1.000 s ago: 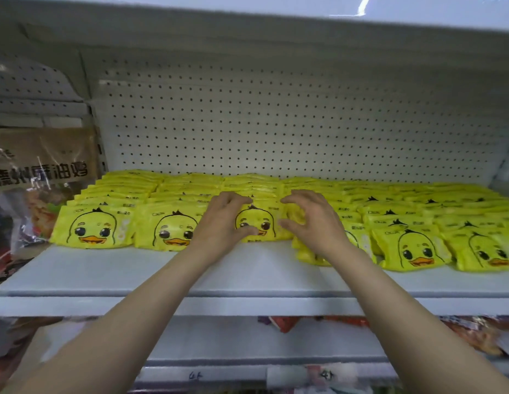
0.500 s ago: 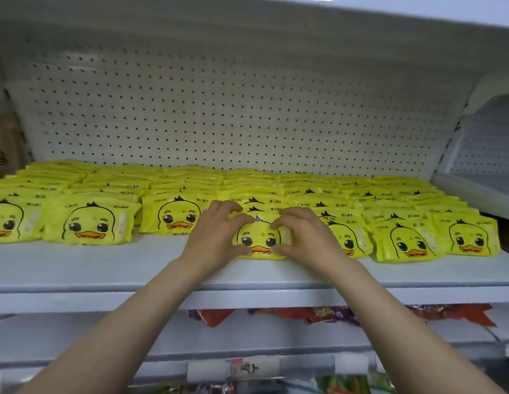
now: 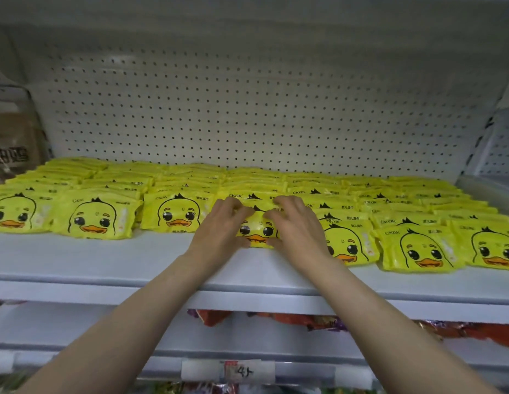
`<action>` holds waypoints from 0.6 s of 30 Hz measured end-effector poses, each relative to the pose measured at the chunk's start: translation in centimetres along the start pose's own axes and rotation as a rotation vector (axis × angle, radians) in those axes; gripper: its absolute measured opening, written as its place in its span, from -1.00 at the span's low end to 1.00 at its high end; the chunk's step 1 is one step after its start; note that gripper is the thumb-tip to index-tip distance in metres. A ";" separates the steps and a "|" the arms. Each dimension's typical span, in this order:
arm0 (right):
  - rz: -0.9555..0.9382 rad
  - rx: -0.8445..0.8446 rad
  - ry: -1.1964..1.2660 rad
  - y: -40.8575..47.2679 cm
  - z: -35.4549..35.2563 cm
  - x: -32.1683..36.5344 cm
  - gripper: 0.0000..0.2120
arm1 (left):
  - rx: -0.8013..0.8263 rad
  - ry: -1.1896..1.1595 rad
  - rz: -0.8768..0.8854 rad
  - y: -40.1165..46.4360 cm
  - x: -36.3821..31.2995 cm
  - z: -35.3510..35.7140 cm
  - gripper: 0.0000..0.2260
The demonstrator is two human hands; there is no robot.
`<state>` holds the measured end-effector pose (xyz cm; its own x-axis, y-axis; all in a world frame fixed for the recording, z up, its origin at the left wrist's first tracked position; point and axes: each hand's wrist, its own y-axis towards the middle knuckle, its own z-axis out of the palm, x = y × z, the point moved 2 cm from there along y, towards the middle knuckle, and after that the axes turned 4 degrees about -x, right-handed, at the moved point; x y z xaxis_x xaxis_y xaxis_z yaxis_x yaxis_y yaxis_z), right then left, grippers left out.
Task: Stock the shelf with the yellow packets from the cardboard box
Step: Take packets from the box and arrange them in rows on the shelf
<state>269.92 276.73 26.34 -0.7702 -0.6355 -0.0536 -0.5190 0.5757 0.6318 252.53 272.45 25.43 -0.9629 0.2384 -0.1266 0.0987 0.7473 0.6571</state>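
shelf (image 3: 105, 260): white, pegboard back, rows of yellow packets (image 3: 179, 214) mid-frame
grip: left hand (image 3: 219, 231) and right hand (image 3: 298, 231) both pinching front packet (image 3: 257, 231)

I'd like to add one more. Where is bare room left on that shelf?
Bare shelf runs along the front edge, before the yellow packets. Behind, packets crowd back to the pegboard. Both hands, left hand and right hand, hold the middle packet.

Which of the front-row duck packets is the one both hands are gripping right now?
The fourth from the left, between the left hand and right hand; its duck face is partly covered, the other front packets lie untouched.
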 end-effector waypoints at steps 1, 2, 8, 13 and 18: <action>-0.006 -0.008 0.001 0.0 0.2 0.1 -0.46 | -0.010 -0.001 0.016 0.0 0.2 0.2 -0.34; -0.005 -0.011 0.011 0.1 0.4 0.1 -0.46 | -0.015 -0.006 0.026 0.0 0.5 0.4 -0.35; 0.033 -0.020 0.025 1.7 2.2 -0.5 -0.45 | -0.021 -0.031 0.015 1.3 1.7 1.4 -0.35; 0.088 -0.044 -0.002 2.7 2.7 -0.7 -0.43 | 0.010 -0.055 0.003 2.8 2.4 2.0 -0.34; 0.109 -0.063 0.016 2.6 2.7 -0.6 -0.46 | 0.014 -0.074 0.026 2.7 3.3 2.2 -0.34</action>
<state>268.03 279.96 25.96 -0.8147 -0.5791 0.0302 -0.4074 0.6086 0.6809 250.21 276.61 25.21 -0.9388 0.3026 -0.1647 0.1274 0.7491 0.6501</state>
